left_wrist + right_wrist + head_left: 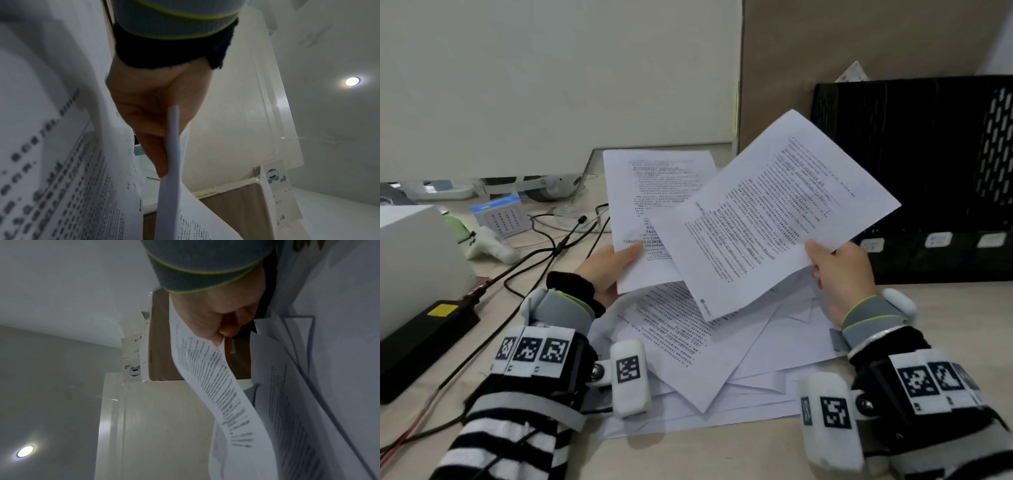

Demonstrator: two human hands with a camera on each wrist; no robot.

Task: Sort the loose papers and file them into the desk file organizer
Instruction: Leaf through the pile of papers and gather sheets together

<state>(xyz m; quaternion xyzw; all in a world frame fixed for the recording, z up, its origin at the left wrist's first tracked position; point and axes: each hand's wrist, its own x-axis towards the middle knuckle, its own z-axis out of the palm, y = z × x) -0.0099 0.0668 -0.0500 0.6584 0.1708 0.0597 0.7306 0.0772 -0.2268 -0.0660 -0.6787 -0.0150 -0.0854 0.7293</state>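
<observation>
Papers (722, 356) lie in a loose, messy pile on the worktop (722, 455), near its front edge and a bit right of the middle. Sheets in the pile point different ways and overlap each other.

The left hand (609, 270) holds one printed sheet (654, 198) up above the pile. Its thumb presses on the bottom left part of the page, and the left wrist view shows the sheet (172, 162) edge-on, pinched between thumb and fingers. So this grip is holding the left sheet.

The right hand (839, 270) holds a second printed sheet (774, 212), tilted so its top corner points toward the back right. The thumb lies on the page near its bottom right edge. In the right wrist view the sheet (211, 378) bends away from the pinching thumb and fingers. So this grip is holding the right sheet. The right sheet overlaps the front of the left one.

A black file organizer (928, 178) stands at the back right of the worktop, well behind the right hand. It has small white labels along its low front.

On the left side of the worktop are black cables (544, 253), a black power brick (421, 339) and a white box (410, 260).
</observation>
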